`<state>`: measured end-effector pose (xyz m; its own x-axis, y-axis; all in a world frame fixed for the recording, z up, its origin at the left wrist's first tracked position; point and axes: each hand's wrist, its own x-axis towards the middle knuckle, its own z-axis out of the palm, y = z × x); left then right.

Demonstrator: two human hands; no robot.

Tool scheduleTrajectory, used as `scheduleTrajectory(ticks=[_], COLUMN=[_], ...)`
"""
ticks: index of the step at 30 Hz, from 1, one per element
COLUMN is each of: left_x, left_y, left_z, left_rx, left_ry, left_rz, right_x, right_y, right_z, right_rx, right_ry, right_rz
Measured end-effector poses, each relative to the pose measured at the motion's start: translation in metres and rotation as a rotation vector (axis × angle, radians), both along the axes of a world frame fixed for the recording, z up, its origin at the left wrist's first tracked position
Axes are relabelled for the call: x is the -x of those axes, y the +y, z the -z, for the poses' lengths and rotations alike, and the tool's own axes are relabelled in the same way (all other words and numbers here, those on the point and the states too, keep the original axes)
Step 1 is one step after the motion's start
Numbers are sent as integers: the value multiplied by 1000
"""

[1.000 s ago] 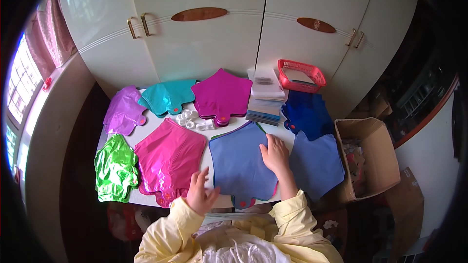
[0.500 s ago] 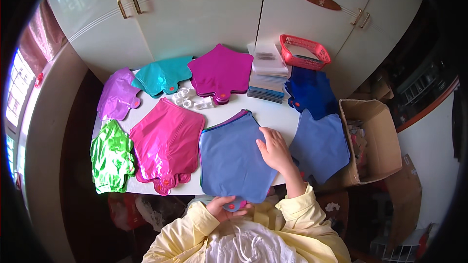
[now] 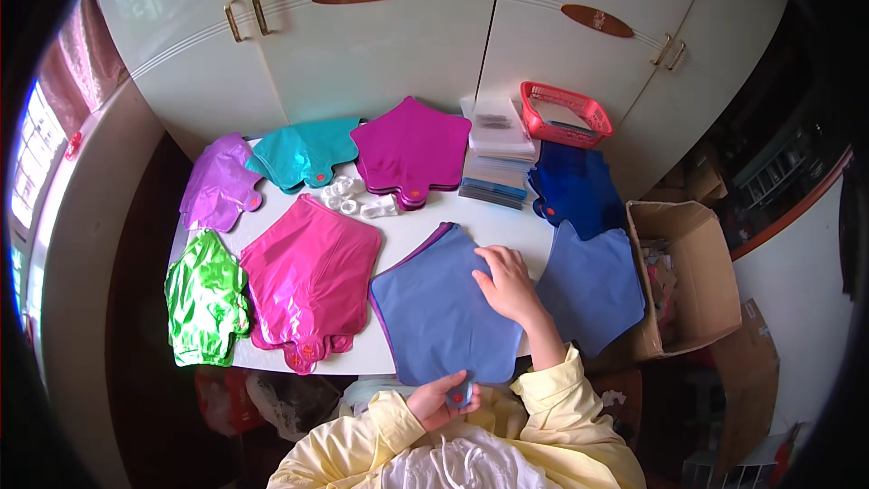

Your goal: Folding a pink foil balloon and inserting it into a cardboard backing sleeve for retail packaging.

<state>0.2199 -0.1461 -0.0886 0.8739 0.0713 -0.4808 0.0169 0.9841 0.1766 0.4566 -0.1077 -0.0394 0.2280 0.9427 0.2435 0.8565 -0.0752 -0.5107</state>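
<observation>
A flat blue star-shaped foil balloon lies uppermost on a small stack at the table's near middle, with a purple edge showing beneath its left side. My left hand pinches the balloon's tab, which has a red mark, at the table's front edge. Resting on the balloon's upper right side is my right hand, its thumb apart and its fingers slightly bent. Close by on the left lies a pile of pink foil balloons. Another blue balloon lies to the right.
Around the white table are green, lilac, teal, magenta and dark blue balloons. White ribbon rolls, stacked clear packets and a red basket stand behind. A cardboard box adjoins the right side.
My left hand has shifted right with the blue balloon's tab, and the balloon has turned slightly. More purple shows along its left edge. My right hand stays on it. The whole view has tilted a little.
</observation>
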Motion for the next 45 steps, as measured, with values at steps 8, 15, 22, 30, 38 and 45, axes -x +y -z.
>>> scheduleTrajectory(ticks=[8, 15, 22, 30, 38, 45], left_x=[13, 15, 12, 18, 38, 50], left_y=[-28, -22, -32, -30, -14, 3], left_z=[0, -7, 9, 18, 42, 13], left_rx=[-199, 58, -264, -861, -1919, -1054], left_ry=[96, 26, 145, 274, 211, 232], left_rz=[89, -21, -79, -98, -434, 192], right_x=[4, 1, -15, -3, 14, 7], right_y=[-23, -25, -4, 71, 86, 88], right_z=[-13, -18, -46, -36, -41, -71], right_rx=[127, 227, 453, 401, 549, 882], right_ry=[-48, -67, -115, -78, -77, 53], right_rz=[-137, -238, -307, -409, -592, -463])
